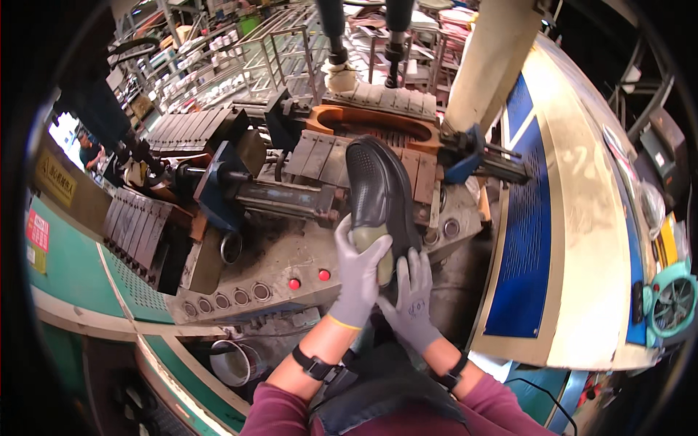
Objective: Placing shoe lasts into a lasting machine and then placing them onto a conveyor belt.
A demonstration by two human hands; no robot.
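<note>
Black shoe (374, 189): held above machine bench (273, 270), toe outward, hiding part of slatted metal blocks (316, 154). Gloved left hand (360, 270): grips olive heel end. Gloved right hand (411, 298): rests extended fingers along right side. Nearby, leftward: blue clamp plate (218, 192), red buttons (294, 284), bucket (231, 365). Rightward, walling off bench: cream cabinet (582, 218).
</note>
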